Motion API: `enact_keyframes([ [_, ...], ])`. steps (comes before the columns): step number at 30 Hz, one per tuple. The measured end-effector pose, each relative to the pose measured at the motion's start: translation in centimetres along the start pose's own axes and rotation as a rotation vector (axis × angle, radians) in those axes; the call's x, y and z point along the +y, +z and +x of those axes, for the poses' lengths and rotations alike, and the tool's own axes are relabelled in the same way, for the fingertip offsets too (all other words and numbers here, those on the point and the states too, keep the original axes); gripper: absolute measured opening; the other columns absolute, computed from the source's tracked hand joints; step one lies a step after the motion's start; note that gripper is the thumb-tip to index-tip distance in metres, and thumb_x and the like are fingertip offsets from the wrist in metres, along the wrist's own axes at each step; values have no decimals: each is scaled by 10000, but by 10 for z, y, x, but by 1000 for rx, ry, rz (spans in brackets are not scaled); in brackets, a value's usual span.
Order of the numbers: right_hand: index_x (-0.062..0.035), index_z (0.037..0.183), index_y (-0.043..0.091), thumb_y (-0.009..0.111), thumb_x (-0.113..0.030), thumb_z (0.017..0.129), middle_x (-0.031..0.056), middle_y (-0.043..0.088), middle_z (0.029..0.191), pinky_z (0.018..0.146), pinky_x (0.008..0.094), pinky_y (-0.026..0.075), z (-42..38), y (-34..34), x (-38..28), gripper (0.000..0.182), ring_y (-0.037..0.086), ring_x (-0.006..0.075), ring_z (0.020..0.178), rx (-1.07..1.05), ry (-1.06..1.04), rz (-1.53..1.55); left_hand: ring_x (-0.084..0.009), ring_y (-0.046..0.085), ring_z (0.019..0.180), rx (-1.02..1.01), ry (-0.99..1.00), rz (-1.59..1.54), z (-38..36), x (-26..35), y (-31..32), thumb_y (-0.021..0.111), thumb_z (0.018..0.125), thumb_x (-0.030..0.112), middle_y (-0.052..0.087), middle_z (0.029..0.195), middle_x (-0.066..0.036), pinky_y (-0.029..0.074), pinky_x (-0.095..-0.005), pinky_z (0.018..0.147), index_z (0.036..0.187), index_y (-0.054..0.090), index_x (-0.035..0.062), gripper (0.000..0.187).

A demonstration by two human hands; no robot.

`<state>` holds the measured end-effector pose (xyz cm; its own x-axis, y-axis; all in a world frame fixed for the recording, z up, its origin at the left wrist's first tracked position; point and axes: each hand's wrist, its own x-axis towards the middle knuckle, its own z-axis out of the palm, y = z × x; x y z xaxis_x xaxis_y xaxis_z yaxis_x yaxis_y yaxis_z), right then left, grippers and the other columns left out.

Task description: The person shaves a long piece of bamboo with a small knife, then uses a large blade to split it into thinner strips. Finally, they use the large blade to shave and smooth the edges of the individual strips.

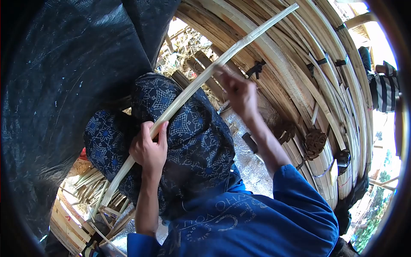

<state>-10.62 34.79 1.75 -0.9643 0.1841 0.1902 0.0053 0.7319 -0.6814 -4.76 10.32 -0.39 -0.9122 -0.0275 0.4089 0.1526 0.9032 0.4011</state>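
Observation:
A long, pale strip of split wood or bamboo (188,91) slants across my lap, from lower left to upper right, over the blue patterned cloth (199,137) on my legs. My left hand (150,147) is closed round its lower part, thumb on top. Farther up, my right hand (240,92) is at the strip's right side, blurred by motion. Its fingers are curled in, fingertips right at the strip; I cannot tell what they hold. Beside my right forearm a dark, blunt-ended object (249,142) shows.
Bundles of long wooden strips (295,73), bound with dark ties, curve along the right. A black plastic sheet (72,94) hangs at the left. Scraps and offcuts (92,186) lie at lower left. Part of a person in striped clothing (384,92) shows at far right.

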Motion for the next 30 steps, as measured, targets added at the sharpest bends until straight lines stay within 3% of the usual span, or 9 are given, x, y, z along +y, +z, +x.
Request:
enact_keyframes([
  [11, -156, 1195, 661, 519, -193, 968, 106, 671, 626, 340, 265, 393, 43, -20, 28, 270, 481, 49, 369, 203, -127, -126, -267, 617, 561, -20, -16, -47, -2, -1, -2, 687, 860, 371, 620, 649, -64, 448, -365, 493, 848, 571, 103, 292],
  [13, -143, 1202, 657, 546, -169, 954, 111, 660, 622, 393, 295, 437, 13, 0, 11, 273, 522, 87, 413, 85, -187, -163, -265, 618, 575, -18, -49, -50, -1, -1, -2, 694, 858, 356, 614, 651, -58, 445, -366, 510, 842, 569, 100, 285],
  [15, -84, 1190, 652, 579, -96, 924, 168, 703, 810, 625, 288, 527, -20, 19, -11, 276, 648, 136, 638, 35, -256, 66, -271, 626, 570, -17, -13, -60, -1, -2, -2, 699, 852, 358, 626, 642, -69, 458, -366, 509, 848, 578, 103, 282],
  [18, -60, 1191, 646, 583, -35, 912, 176, 695, 1038, 684, 277, 526, -36, 13, -19, 287, 639, 97, 705, -60, 71, 249, -285, 636, 609, -6, 13, -126, 0, -3, -7, 698, 855, 320, 647, 705, -94, 481, -365, 546, 897, 600, 84, 259],
  [21, -62, 1356, 507, 527, -30, 949, 30, 630, 707, 472, 210, 305, -42, 0, 3, 408, 428, 13, 539, 39, 117, 359, -285, 647, 768, -36, -41, -289, -7, -4, -28, 693, 860, 191, 655, 870, -126, 511, -357, 672, 942, 608, 31, 199],
  [25, -138, 1448, 365, 472, -44, 957, -35, 506, 603, 448, 183, 292, -64, -6, 53, 512, 388, 9, 502, -74, 212, 397, -264, 629, 872, 192, 42, -394, -36, -16, -67, 653, 808, -23, 645, 926, -131, 506, -345, 772, 923, 618, -3, 122],
  [28, -78, 1246, 482, 440, -101, 901, 59, 611, 632, 498, 289, 428, -80, 5, 100, 349, 548, 130, 535, -296, 277, -62, -236, 622, 717, 71, -111, -549, -72, -22, -87, 669, 798, -11, 647, 805, -106, 492, -323, 660, 877, 630, 10, 90],
  [29, -13, 1158, 504, 462, -149, 910, 179, 682, 858, 644, 420, 489, -82, 2, 79, 286, 663, 321, 731, -477, 320, -199, -222, 622, 708, 41, -124, -549, -83, -23, -88, 677, 799, 8, 649, 792, -92, 489, -316, 646, 863, 635, 31, 80],
  [30, 4, 1080, 553, 490, -156, 901, 229, 656, 1010, 705, 422, 496, -86, 9, 150, 248, 664, 349, 832, -634, -201, -546, -200, 614, 674, 13, -123, -542, -92, -23, -87, 680, 801, 38, 644, 755, -58, 481, -311, 645, 853, 632, 58, 73],
])
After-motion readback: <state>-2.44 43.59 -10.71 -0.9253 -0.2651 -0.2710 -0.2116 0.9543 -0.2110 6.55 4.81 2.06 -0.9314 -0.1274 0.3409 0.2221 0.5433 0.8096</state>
